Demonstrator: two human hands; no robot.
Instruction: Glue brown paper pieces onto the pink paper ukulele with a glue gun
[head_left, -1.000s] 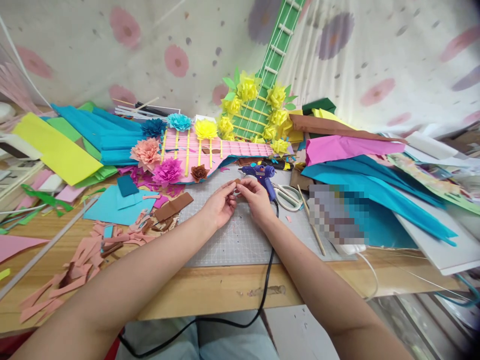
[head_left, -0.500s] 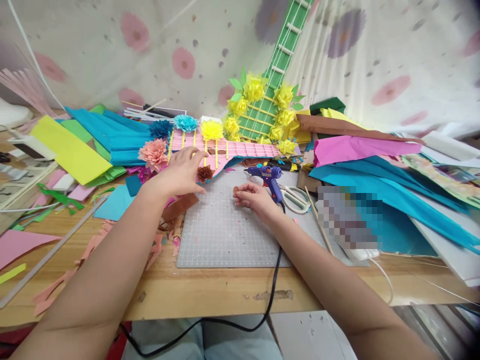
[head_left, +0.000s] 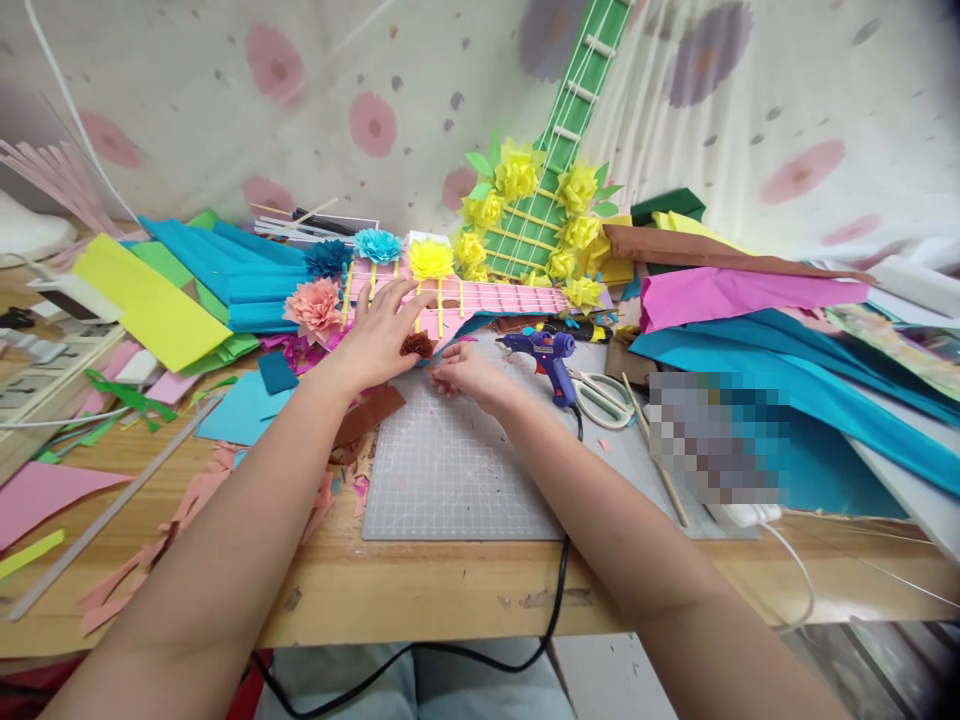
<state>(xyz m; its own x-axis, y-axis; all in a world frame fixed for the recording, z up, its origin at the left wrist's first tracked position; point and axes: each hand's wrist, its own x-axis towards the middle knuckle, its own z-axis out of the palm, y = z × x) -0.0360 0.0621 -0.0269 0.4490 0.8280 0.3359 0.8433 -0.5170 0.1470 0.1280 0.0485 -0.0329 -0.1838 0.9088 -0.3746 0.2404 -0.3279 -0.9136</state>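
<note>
A pink paper guitar (head_left: 450,298) with yellow bars and white strings lies across the back of the cutting mat (head_left: 465,470). My left hand (head_left: 379,335) rests on its body, fingers spread, among a salmon paper flower (head_left: 313,308), a yellow one (head_left: 430,259) and a dark brown one (head_left: 417,345). Just right of the brown flower, by the guitar's lower edge, is my right hand (head_left: 469,372) with its fingertips pinched together. Whatever they hold is hidden now; a small brown piece showed there earlier. A blue glue gun (head_left: 551,355) stands to the right of that hand.
Scissors (head_left: 602,400) and a thin wooden stick (head_left: 656,455) lie right of the glue gun. Its black cord (head_left: 559,590) runs over the table's front edge. A green paper guitar (head_left: 536,215) leans at the back. Coloured paper (head_left: 742,300) is piled on both sides.
My right hand has moved left and slightly up, from over the mat to the guitar's lower edge beside the brown flower. My left hand stays on the guitar; the view has shifted slightly.
</note>
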